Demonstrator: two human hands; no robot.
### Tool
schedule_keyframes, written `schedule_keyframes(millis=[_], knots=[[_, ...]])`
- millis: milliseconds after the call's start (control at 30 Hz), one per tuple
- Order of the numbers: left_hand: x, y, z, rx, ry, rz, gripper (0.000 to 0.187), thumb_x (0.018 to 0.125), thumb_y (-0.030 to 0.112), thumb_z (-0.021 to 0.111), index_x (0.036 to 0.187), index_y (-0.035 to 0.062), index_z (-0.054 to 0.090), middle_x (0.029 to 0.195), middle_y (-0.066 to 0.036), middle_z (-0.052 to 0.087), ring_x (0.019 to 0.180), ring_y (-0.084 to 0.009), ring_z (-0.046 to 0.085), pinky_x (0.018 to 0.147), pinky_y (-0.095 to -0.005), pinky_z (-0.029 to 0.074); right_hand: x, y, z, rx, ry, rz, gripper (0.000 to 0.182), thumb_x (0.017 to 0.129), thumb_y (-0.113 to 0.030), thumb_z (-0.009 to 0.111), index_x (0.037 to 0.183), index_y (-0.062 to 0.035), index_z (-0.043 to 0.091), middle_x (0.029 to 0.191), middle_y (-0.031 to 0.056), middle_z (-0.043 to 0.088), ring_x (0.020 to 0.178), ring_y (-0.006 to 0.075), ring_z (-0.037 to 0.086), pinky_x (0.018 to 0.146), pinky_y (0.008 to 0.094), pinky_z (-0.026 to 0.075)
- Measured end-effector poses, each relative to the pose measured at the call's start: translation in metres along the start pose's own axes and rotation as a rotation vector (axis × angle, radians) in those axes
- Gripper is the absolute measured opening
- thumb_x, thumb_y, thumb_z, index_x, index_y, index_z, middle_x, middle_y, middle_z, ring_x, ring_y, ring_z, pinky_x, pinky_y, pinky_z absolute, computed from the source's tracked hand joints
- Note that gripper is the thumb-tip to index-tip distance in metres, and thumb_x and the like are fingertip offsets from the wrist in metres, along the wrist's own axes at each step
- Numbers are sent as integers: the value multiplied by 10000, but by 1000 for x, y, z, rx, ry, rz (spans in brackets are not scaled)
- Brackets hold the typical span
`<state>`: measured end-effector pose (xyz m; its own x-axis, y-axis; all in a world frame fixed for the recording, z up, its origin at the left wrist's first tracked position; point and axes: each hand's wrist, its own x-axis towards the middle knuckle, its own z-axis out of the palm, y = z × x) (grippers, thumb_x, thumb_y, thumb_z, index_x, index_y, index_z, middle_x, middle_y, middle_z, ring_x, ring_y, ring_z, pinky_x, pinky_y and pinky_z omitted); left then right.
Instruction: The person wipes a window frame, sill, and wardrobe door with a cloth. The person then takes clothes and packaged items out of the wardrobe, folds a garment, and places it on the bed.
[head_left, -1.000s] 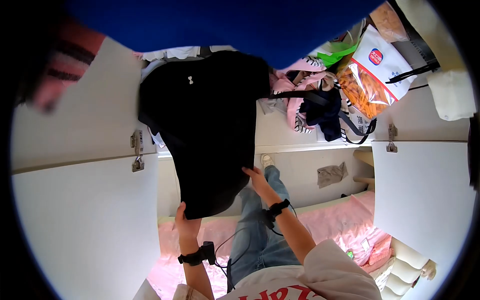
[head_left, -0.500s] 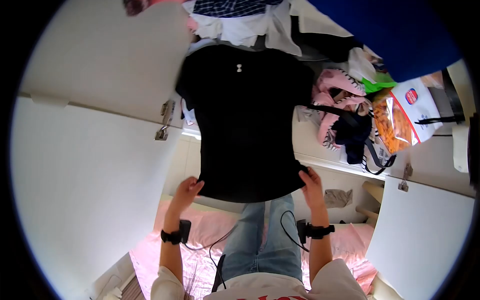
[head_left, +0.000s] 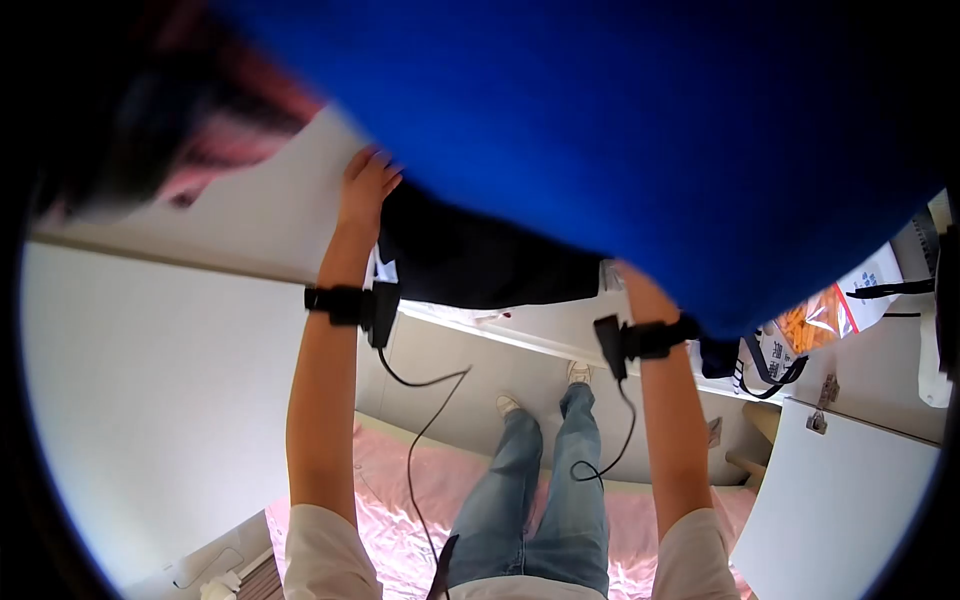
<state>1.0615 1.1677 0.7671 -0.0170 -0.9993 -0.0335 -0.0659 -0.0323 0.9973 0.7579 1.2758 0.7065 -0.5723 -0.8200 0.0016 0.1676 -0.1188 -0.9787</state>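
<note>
A black short-sleeved shirt [head_left: 490, 265] lies spread on the white shelf, its upper part hidden behind a large blue hanging cloth [head_left: 620, 130] close to the camera. My left hand [head_left: 370, 185] is at the shirt's left edge, fingers stretched and slightly apart, with the fingertips near the blue cloth. My right hand [head_left: 632, 280] reaches to the shirt's right side. The blue cloth covers its fingers, so what they touch is hidden. Each wrist wears a black strap with a small device and a cable.
White doors stand open at left [head_left: 160, 400] and right [head_left: 840, 490]. A clear-windowed snack bag [head_left: 815, 320] sits at the right of the shelf [head_left: 540, 335], beside dark straps. Something pink and dark [head_left: 230, 130] blurs at upper left. Pink bedding [head_left: 400, 470] lies low behind my legs.
Both hands have moved up and forward from the shirt's hem, and the shirt now rests farther in on the shelf. The blue cloth fills much more of the view.
</note>
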Motion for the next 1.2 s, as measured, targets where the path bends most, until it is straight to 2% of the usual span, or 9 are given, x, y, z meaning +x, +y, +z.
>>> schedule_keyframes(millis=[200, 233, 333, 567, 667, 767, 900, 1000, 1200], knots=[[-82, 21, 59, 524, -285, 326, 245, 834, 46, 541, 1078, 31, 533, 1044, -101, 607, 927, -200, 591, 844, -287, 430, -35, 23, -38, -530, -79, -305, 383, 779, -55, 587, 1138, 7, 470, 1132, 153, 511, 1055, 279, 489, 906, 324, 381], [-92, 14, 72, 619, -308, 554, 265, 812, 36, 553, 1076, 34, 538, 1082, -129, 588, 985, -269, 564, 878, -341, 424, -32, 14, -44, -703, -85, -440, 397, 766, -54, 596, 1138, 5, 467, 1123, 167, 510, 1050, 300, 489, 907, 339, 383], [-106, -1, 97, 927, -526, 590, 459, 836, 144, 559, 1273, 73, 438, 1324, -138, 427, 1260, -302, 355, 1030, -402, 286, -13, -5, -35, -885, -76, -537, 453, 733, -70, 627, 1147, 0, 457, 1110, 208, 501, 1044, 363, 476, 914, 383, 379], [-60, -38, 106, 1312, -329, 677, 505, 879, 326, 487, 1308, 71, 406, 1373, -143, 360, 1284, -308, 309, 1055, -447, 231, 29, 10, -29, -1150, -150, -356, 588, 702, -204, 695, 1186, 0, 431, 1145, 248, 474, 1053, 419, 453, 878, 436, 390], [-39, -41, 98, 1311, -230, 547, 537, 842, 378, 518, 1283, 79, 444, 1378, -123, 364, 1317, -263, 261, 1077, -420, 183, 34, 17, -33, -1249, -87, -604, 467, 716, -242, 689, 1076, -1, 516, 1011, 229, 550, 943, 387, 527, 786, 412, 440], [-22, -49, 88, 1290, -94, 649, 464, 817, 333, 568, 1203, 81, 510, 1225, -115, 493, 1212, -267, 387, 1029, -394, 262, 34, -12, -31, -1163, -247, -287, 334, 729, -264, 680, 903, 2, 579, 816, 193, 593, 786, 347, 579, 701, 394, 461], [-8, -33, 78, 1079, -164, 659, 219, 770, 181, 615, 973, 102, 593, 830, -76, 533, 875, -262, 502, 842, -372, 374, 32, -33, -31, -1127, -318, -346, 316, 739, -291, 669, 806, 8, 591, 752, 186, 604, 711, 339, 592, 652, 396, 463], [1, -6, 78, 1156, -177, 587, 244, 781, 177, 606, 1016, 117, 595, 860, -84, 552, 903, -265, 511, 846, -374, 385, 27, -46, -28, -1091, -383, -259, 342, 753, -300, 654, 866, 17, 591, 824, 220, 614, 781, 359, 599, 685, 408, 462], [-1, 6, 76, 1371, -9, 983, 287, 813, 167, 582, 1090, 91, 587, 968, -96, 611, 853, -252, 562, 758, -355, 440, 53, 34, -39, -1086, -323, -240, 448, 786, -327, 616, 1033, 42, 558, 881, 267, 606, 863, 386, 593, 756, 431, 461]])
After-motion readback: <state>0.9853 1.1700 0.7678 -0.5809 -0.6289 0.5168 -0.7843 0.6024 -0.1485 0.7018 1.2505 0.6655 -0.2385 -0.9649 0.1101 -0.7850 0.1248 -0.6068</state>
